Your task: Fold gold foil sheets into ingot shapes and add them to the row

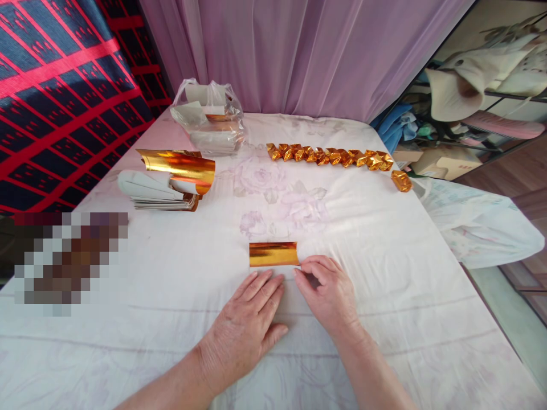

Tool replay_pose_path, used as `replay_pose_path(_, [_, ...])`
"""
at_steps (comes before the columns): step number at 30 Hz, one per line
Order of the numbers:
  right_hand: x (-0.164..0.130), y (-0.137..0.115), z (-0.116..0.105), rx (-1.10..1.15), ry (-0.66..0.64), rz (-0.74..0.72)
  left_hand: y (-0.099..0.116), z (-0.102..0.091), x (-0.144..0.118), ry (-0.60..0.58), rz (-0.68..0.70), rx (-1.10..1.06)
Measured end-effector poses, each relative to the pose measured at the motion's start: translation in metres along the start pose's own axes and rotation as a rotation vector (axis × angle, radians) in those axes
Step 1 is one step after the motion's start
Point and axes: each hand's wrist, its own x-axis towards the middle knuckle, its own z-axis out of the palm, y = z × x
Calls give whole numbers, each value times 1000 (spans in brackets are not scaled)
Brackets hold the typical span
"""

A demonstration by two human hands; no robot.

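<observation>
The left hand [250, 324] rests flat and released, palm down, on the cloth-covered table [171, 319]. The right hand [327, 293] pinches the near right corner of a gold foil sheet [273, 254]. The sheet lies just beyond both hands, long axis left to right; the right hand is the nearer one. Farther left sits a stack of foil sheets [164, 185]. Beyond lie a row of folded gold pieces [329, 155] and a plastic bag [209, 117].

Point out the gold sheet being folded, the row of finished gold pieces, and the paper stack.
gold sheet [273, 254], head view, middle of its shiny face.
row of folded gold pieces [329, 155], head view, mid-row.
paper stack [149, 191], head view, white top sheet.
</observation>
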Motion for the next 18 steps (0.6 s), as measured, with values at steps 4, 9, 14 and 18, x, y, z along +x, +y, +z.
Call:
replay_pose_path(4, [0, 0, 1, -5, 10, 0, 0, 0, 0, -5, -1, -7])
replay_pose_path(9, [0, 0, 1, -13, 19, -1, 0, -1, 0, -32, -1, 5])
replay_pose_path(14, [0, 1, 1, -10, 15, -1, 0, -1, 1, -28, 2, 23])
replay_pose_path(18, [0, 0, 2, -13, 12, 12, 0, 0, 0, -26, 3, 29])
